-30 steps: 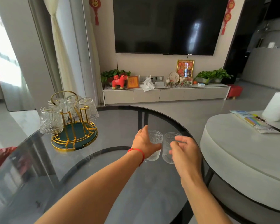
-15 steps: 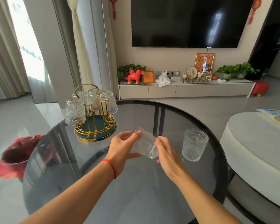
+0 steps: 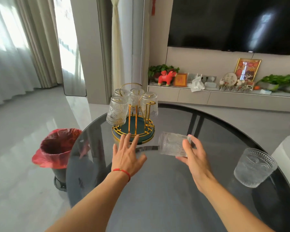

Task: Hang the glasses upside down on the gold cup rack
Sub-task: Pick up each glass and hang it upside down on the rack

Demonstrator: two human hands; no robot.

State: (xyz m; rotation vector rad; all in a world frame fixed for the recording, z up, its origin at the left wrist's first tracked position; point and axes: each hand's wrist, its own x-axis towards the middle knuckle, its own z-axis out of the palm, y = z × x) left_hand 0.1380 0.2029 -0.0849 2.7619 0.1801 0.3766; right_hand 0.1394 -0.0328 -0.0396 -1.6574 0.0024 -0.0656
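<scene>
The gold cup rack (image 3: 134, 129) with a green base stands on the round dark glass table (image 3: 166, 190). Several ribbed glasses (image 3: 117, 110) hang upside down on its pegs; one front peg (image 3: 149, 108) is bare. My right hand (image 3: 193, 156) holds a ribbed glass (image 3: 172, 144) on its side, mouth to the left, just right of the rack. My left hand (image 3: 126, 154) is spread flat, fingertips at the rack's front rim, holding nothing. Another glass (image 3: 254, 167) stands upright on the table at the right.
A bin with a red liner (image 3: 56, 148) stands on the floor left of the table. A pale round table edge (image 3: 288, 151) sits at the far right. Behind are a TV cabinet (image 3: 224, 96) with ornaments and curtains (image 3: 15, 47).
My left hand let go of the glass and reached to the rack's base. My right hand now holds that glass alone, carried toward the rack. The view swung left.
</scene>
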